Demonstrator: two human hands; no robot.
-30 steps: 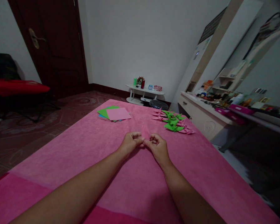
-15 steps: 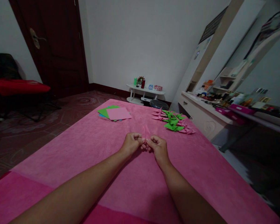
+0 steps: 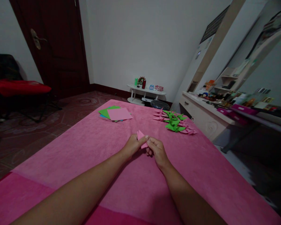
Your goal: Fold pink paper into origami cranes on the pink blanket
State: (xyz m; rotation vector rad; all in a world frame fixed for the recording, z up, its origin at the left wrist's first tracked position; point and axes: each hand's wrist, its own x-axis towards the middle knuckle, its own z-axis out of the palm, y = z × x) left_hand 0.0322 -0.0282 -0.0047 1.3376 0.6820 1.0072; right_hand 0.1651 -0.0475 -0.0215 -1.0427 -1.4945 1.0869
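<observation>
A small folded piece of pink origami paper (image 3: 142,140) is held between my two hands, above the pink cloth (image 3: 121,187). My left hand (image 3: 134,145) is closed on it, thumb pressed on top. At its right edge, my right hand (image 3: 156,148) pinches the paper between thumb and fingers. Part of the paper is hidden by the fingers. Beyond and to the right lie several green paper cranes (image 3: 175,125) and pink paper cranes (image 3: 161,115). A stack of pink, green and blue paper sheets (image 3: 120,114) rests at the far left of the cloth.
A white shelf (image 3: 146,88) with small items stands against the far wall. On the right is a dressing table (image 3: 207,109) crowded with bottles and boxes. A red-covered chair (image 3: 18,89) and a dark door (image 3: 53,47) are on the left.
The pink paper pointed away from me, upright between both hands; now it is turned and tilted left, lying under my left thumb. My hands have shifted their hold on it.
</observation>
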